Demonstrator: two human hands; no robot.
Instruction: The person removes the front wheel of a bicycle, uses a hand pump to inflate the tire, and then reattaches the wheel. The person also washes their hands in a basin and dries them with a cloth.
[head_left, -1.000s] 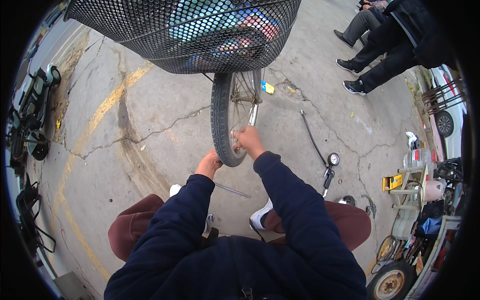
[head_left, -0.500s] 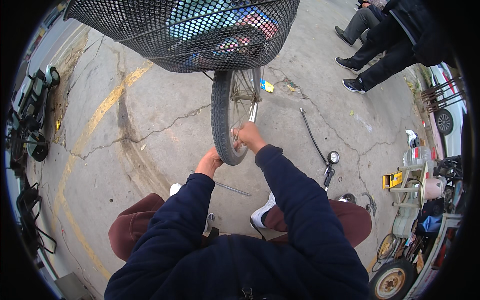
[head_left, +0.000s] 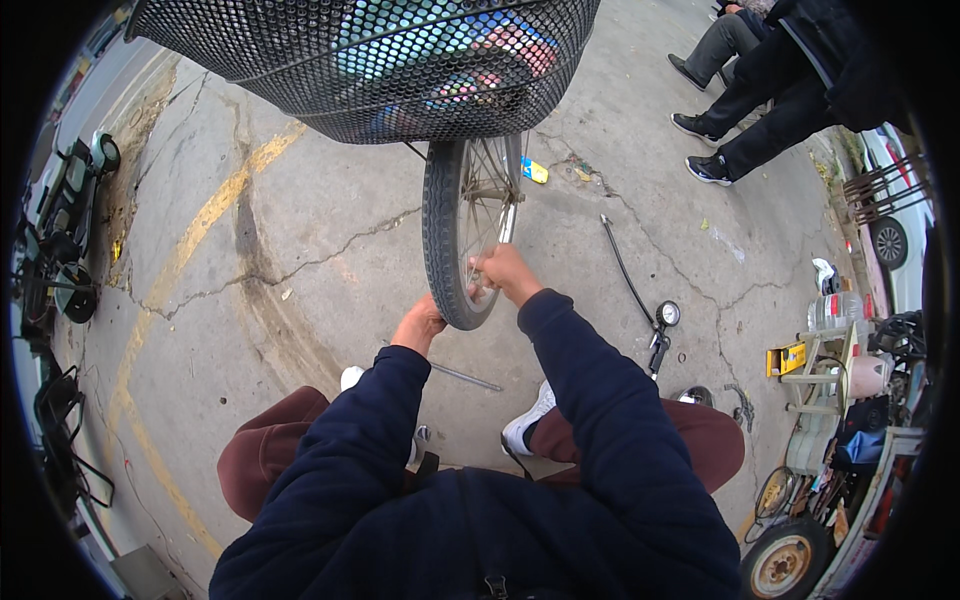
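Note:
A bicycle front wheel (head_left: pixel 440 225) with a black treaded tyre stands upright in front of me, below a black mesh basket (head_left: pixel 400 128) holding colourful things. My left hand (head_left: pixel 418 325) grips the low left side of the tyre, its fingertips partly hidden by the wheel. On the right side of the wheel, my right hand (head_left: pixel 504 272) is closed with fingers pinched at the rim among the spokes. What sits between those fingers is too small to make out. A thin metal rod (head_left: pixel 466 377) lies on the ground under my hands.
A tyre inflator with gauge (head_left: pixel 667 314) and hose lies to the right. Beyond the wheel is a small yellow-blue packet (head_left: pixel 535 173). Two people's legs (head_left: pixel 770 105) show at upper right. A stool (head_left: pixel 815 372), tools and a small rusty-rimmed wheel (head_left: pixel 783 567) stand at right; parked scooters (head_left: pixel 75 230) at left.
My right hand and forearm have shifted slightly to the right, still at the rim. The left hand and the wheel are almost unmoved.

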